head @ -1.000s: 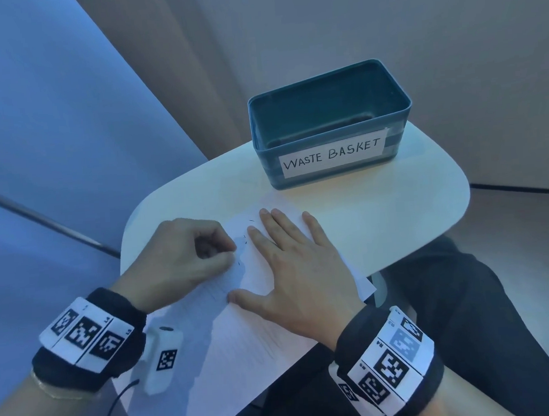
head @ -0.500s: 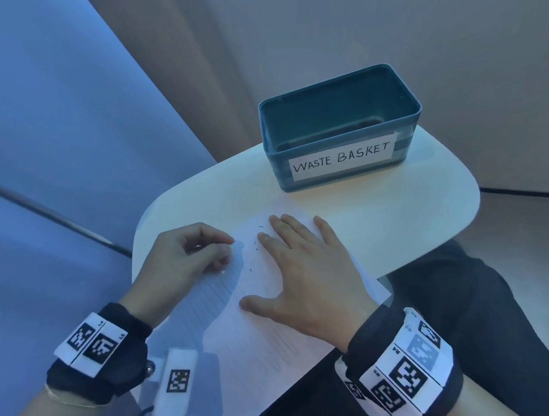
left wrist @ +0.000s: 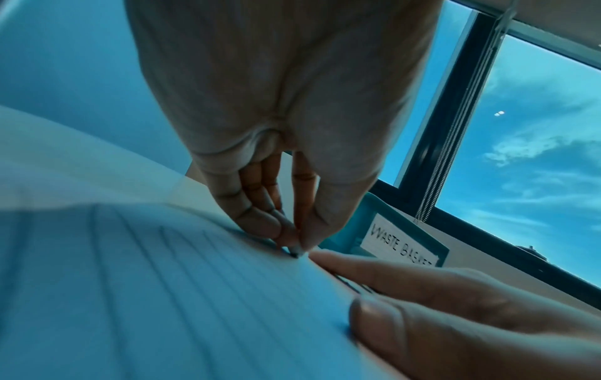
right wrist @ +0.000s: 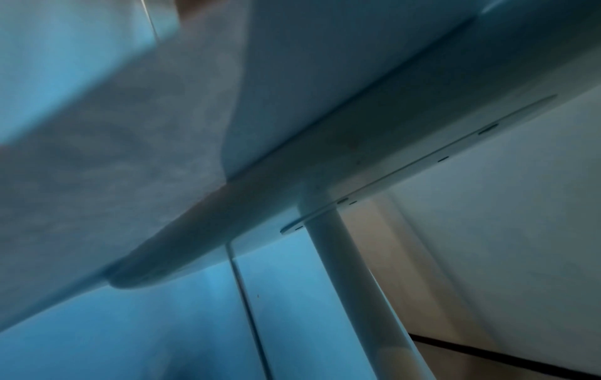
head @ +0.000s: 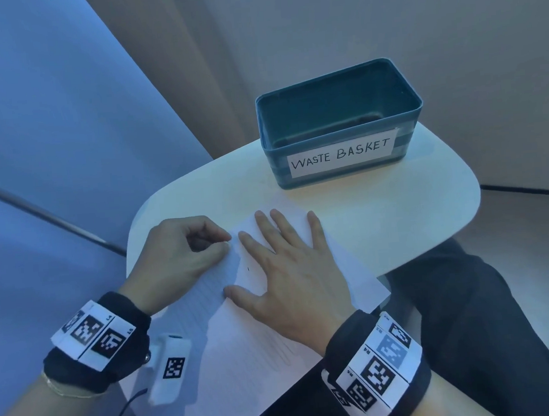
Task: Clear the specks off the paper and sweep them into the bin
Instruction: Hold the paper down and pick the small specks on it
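A lined white paper (head: 260,355) lies on the small white table (head: 396,205). My left hand (head: 228,242) rests at the sheet's upper left edge with curled fingers. In the left wrist view the left hand (left wrist: 294,246) pinches a small dark speck against the paper (left wrist: 162,282). My right hand (head: 270,257) lies flat on the sheet with its fingers spread, just right of the left fingertips. One tiny dark speck (head: 248,268) shows between its thumb and index finger. The teal bin (head: 280,171), labelled WASTE BASKET, stands open behind the paper.
A white device with a square marker (head: 170,367) and a black cable lies at the table's near left corner. The paper overhangs the near edge. My dark-trousered leg (head: 469,324) is under the table on the right. A table leg (right wrist: 341,257) shows in the right wrist view.
Several specks that lay by my right index finger no longer show; only one is visible now. Both hands stay at about the same places on the sheet.
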